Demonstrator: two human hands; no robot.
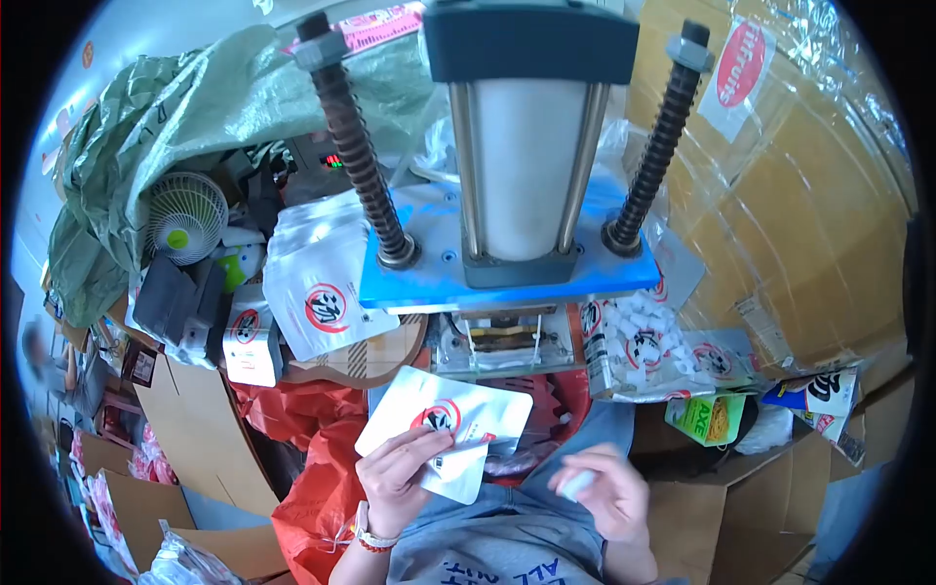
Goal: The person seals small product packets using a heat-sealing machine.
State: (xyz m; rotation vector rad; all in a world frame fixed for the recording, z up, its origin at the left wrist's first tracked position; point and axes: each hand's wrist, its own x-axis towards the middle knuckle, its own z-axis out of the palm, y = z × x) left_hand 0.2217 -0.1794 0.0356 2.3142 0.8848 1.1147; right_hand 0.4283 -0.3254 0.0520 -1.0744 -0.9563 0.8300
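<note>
Item: white pouch [444,421], pinched in our left hand [395,478] below the press [526,195], not yet under it. Our right hand [597,492] curls loosely round a small white piece [575,484], blurred. The pouch stack [317,288] is, we judge, still to do.

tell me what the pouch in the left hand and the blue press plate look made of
Pouch: likely matte white plastic or foil laminate; it bends in the left hand. Blue press plate: apparently painted metal, rigid, with soft glare and threaded rods through it.

Glossy white plastic pouch [444,417], blue-painted metal press plate [507,283], rough brown cardboard boxes [780,214].
</note>
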